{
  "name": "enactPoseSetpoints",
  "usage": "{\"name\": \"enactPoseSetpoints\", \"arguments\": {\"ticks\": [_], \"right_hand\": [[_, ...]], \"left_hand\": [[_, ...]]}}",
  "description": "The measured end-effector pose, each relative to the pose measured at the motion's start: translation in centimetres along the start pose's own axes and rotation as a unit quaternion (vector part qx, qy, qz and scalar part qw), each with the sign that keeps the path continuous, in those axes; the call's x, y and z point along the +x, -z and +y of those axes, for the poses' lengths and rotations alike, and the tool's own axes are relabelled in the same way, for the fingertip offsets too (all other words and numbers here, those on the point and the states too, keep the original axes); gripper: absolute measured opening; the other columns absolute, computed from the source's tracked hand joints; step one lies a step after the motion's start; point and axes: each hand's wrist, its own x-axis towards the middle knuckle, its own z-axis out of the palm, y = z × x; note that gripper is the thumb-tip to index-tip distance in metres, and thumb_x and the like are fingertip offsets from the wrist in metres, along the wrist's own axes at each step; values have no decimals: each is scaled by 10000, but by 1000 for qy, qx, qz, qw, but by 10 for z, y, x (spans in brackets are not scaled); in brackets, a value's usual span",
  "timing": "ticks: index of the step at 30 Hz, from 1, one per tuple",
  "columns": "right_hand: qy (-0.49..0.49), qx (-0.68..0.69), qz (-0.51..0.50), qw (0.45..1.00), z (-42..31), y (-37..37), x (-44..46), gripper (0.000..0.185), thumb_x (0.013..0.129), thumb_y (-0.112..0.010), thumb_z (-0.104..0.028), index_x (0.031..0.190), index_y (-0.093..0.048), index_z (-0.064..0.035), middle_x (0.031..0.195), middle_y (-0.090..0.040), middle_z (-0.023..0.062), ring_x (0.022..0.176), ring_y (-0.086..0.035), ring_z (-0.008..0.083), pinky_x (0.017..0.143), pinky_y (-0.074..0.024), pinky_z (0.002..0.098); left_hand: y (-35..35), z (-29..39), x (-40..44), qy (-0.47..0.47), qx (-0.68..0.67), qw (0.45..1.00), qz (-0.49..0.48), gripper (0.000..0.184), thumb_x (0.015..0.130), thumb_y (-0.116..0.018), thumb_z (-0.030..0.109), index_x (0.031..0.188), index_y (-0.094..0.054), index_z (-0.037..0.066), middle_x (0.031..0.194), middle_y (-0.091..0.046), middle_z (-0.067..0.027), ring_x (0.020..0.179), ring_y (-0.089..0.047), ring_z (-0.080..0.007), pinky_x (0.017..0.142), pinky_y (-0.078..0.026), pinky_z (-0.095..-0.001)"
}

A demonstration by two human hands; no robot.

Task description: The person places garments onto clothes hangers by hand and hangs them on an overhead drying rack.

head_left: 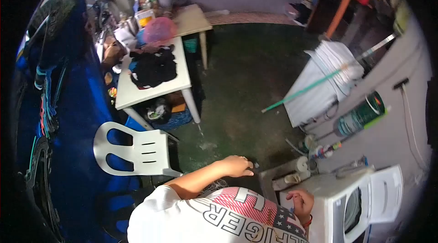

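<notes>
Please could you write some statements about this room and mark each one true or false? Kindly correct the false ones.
1. The white chair stands near the white table. True.

2. The dark clothes lie on the floor. False: they lie on the white table.

3. The lid of the white washing machine is closed. False: it stands open.

4. A red band is on the wrist of the right hand. True.

5. The left hand is gripping the white chair. False: it is apart from the chair, out over the floor.

6. The pink round thing is above the dark clothes in the picture. True.
</notes>
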Motion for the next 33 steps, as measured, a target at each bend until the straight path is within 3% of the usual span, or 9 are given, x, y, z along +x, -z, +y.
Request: {"name": "enactPoseSetpoints", "arguments": {"ticks": [2, 5, 8, 14, 19, 22, 27, 29, 33], "right_hand": [[-35, 21, -24, 999, -8, -30, 45, 177, 879, -566, -105, 827, -655, 38, 677, -637, 125, 632, -620, 237, 607, -486, 317], [44, -18, -93, 995, -14, -68, 116, 151, 864, -573, -80, 828, -656, 41, 679, -642, 128, 628, -627, 231, 601, -491, 317], [53, 12, -144, 988, -22, -103, 180, 114, 843, -584, -48, 824, -653, 41, 679, -645, 116, 609, -630, 223, 581, -494, 315], [124, 27, -253, 959, -12, -158, 292, 97, 839, -576, -21, 817, -657, 29, 686, -642, 116, 616, -636, 214, 573, -489, 303], [161, 44, -287, 943, 19, -197, 394, 101, 842, -577, -34, 812, -656, 22, 693, -644, 106, 631, -639, 214, 575, -488, 307], [169, 63, -309, 934, 38, -215, 455, 97, 839, -579, -34, 809, -656, 19, 694, -645, 104, 635, -638, 214, 581, -489, 310], [222, 99, -355, 903, 42, -244, 563, 88, 834, -577, -19, 815, -658, 10, 691, -645, 99, 630, -635, 210, 589, -490, 309], [251, 110, -372, 887, 44, -261, 599, 82, 831, -575, -10, 817, -653, 7, 690, -646, 97, 628, -635, 207, 591, -493, 310], [298, 147, -400, 854, 35, -291, 646, 63, 825, -577, -3, 819, -640, 0, 689, -648, 97, 619, -634, 207, 592, -498, 316]], "left_hand": [[31, -38, -27, 58, -11, 997, 39, 466, 917, -511, 453, 1121, -622, 48, 1004, -660, -207, 964, -617, -388, 839, -483, -468], [68, -85, -66, 137, -9, 983, 119, 482, 911, -516, 462, 1125, -624, 45, 1005, -655, -219, 964, -613, -394, 847, -482, -465], [92, -121, -97, 181, -26, 970, 163, 490, 912, -511, 473, 1118, -629, 43, 986, -658, -220, 948, -614, -400, 835, -485, -470], [113, -167, -117, 261, -98, 938, 209, 488, 915, -514, 474, 1100, -638, 40, 953, -663, -221, 918, -621, -406, 816, -492, -470], [132, -208, -105, 300, -136, 915, 233, 524, 909, -506, 502, 1110, -646, 39, 991, -662, -220, 937, -619, -408, 834, -495, -450], [177, -229, -99, 364, -146, 885, 253, 476, 917, -498, 477, 1086, -654, 60, 1005, -664, -206, 961, -618, -399, 842, -485, -478], [259, -273, -100, 385, -72, 815, 426, 415, 911, -525, 439, 1027, -661, 65, 921, -668, -202, 892, -636, -385, 776, -503, -467], [305, -275, -113, 406, -43, 778, 477, 358, 911, -554, 368, 1020, -669, 47, 950, -672, -183, 880, -640, -369, 772, -508, -440], [379, -302, -156, 465, 55, 703, 535, 312, 904, -569, 363, 964, -681, 78, 894, -673, -164, 831, -645, -353, 731, -510, -417]]}}
